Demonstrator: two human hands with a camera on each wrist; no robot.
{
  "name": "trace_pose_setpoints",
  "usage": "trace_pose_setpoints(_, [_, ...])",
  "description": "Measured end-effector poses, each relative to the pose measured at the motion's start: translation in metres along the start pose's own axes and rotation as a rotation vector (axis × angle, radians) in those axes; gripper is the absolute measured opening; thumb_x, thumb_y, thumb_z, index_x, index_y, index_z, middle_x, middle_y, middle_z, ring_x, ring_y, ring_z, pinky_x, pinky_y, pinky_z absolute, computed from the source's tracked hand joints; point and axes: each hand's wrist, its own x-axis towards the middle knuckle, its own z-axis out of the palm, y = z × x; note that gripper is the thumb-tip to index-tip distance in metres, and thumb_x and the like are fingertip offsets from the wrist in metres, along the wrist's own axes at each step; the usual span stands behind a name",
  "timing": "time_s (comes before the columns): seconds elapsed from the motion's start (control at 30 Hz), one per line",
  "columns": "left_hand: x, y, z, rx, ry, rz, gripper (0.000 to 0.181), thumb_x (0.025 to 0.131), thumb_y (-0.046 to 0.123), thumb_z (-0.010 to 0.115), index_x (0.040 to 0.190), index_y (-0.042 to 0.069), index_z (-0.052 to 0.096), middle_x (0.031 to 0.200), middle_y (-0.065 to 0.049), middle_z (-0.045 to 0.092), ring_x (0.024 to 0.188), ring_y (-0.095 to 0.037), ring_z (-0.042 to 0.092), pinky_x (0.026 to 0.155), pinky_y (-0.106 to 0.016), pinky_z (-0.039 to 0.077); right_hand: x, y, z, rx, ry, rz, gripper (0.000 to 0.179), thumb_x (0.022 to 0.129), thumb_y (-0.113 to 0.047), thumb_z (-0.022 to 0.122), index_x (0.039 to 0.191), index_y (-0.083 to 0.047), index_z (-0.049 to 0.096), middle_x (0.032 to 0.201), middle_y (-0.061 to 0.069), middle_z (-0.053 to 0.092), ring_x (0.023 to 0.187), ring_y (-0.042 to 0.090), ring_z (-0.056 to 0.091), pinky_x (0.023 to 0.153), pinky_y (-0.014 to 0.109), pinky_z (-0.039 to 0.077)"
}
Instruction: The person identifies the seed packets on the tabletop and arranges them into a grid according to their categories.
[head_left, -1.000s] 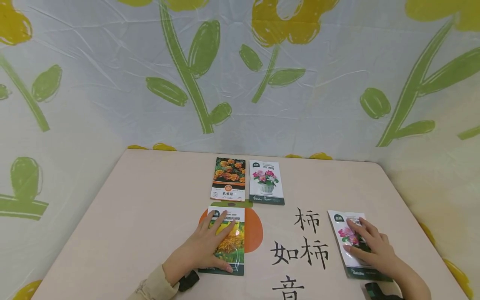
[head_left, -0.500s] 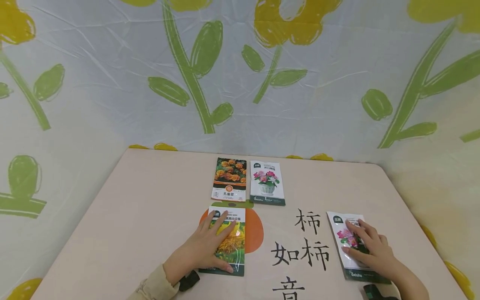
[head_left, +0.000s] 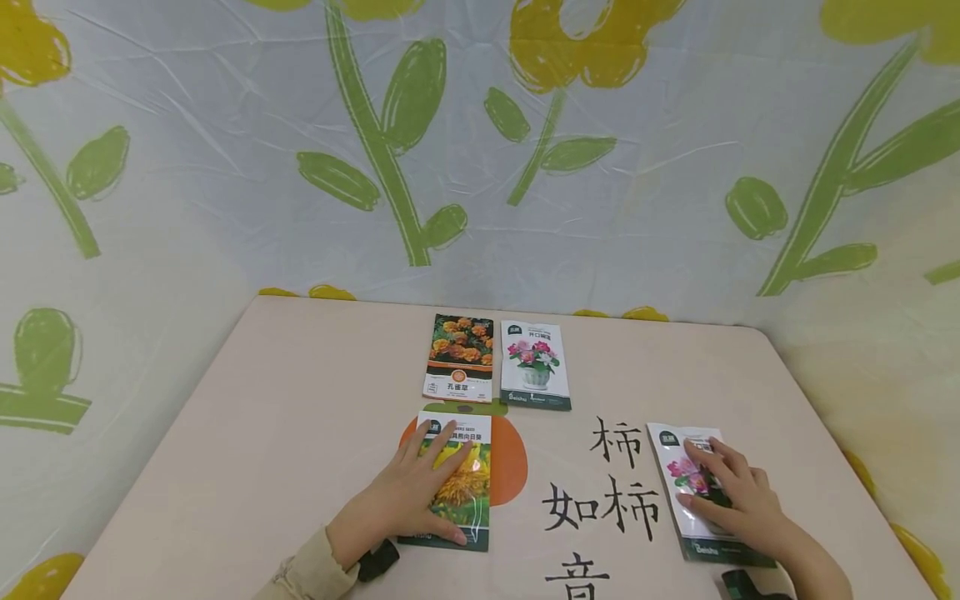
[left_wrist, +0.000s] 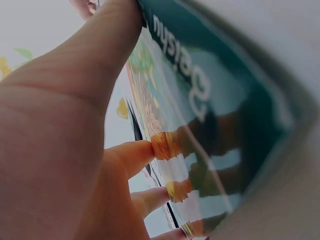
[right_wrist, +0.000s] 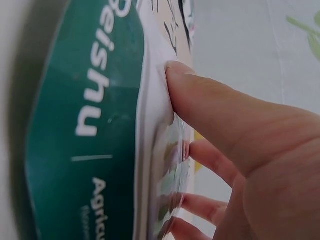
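My left hand (head_left: 408,492) rests spread over a seed packet with a yellow sunflower picture (head_left: 463,475), thumb near its green lower band. In the left wrist view the fingertips touch the glossy face of this packet (left_wrist: 200,120). My right hand (head_left: 738,504) lies on a white seed packet with pink flowers (head_left: 682,467), at the right of the table, slightly tilted. Thumb and fingertips press on its front in the right wrist view, above the green "Beishu" band (right_wrist: 90,115). The hand covers part of the picture.
Behind stand two more packets lying flat side by side: one with orange marigolds (head_left: 459,358) and one with potted pink flowers (head_left: 535,367). The pale table (head_left: 300,400) bears a printed persimmon (head_left: 510,467) and black characters (head_left: 600,508). A flowered cloth (head_left: 600,233) hangs behind.
The right hand and the packet under it have slid a little to the left. The left hand and the other packets stay where they were.
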Motion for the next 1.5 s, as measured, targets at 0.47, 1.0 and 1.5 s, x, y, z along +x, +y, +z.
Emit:
trace_pose_setpoints(0.47, [-0.001,-0.001,-0.001,-0.009,-0.004,-0.001,0.117,0.067,0.083,0.064,0.159,0.024,0.025,0.165,-0.012,0.011,0.145,-0.049,0.013,0.112,-0.064,0.025,0.001,-0.009,0.006,-0.01,0.0,-0.008,0.074,0.089,-0.044,0.068,0.148,-0.008,0.04,0.149,0.034,0.018,0.115,0.06,0.026,0.082,0.075,0.026])
trace_pose_setpoints(1.0, [0.0,0.0,-0.001,-0.031,-0.017,-0.006,0.116,0.067,0.082,0.066,0.159,0.024,0.025,0.166,-0.011,0.009,0.146,-0.048,0.01,0.113,-0.065,0.021,0.001,-0.022,0.012,-0.027,0.006,-0.024,0.075,0.089,-0.044,0.068,0.148,-0.007,0.039,0.149,0.033,0.02,0.114,0.058,0.028,0.082,0.072,0.028])
trace_pose_setpoints(1.5, [0.001,-0.002,0.0,-0.044,-0.022,-0.004,0.116,0.067,0.082,0.065,0.159,0.025,0.024,0.166,-0.01,0.008,0.146,-0.048,0.009,0.113,-0.066,0.022,0.004,-0.034,0.02,-0.076,0.032,-0.049,0.075,0.088,-0.045,0.07,0.146,-0.007,0.043,0.146,0.033,0.025,0.11,0.055,0.033,0.079,0.069,0.034])
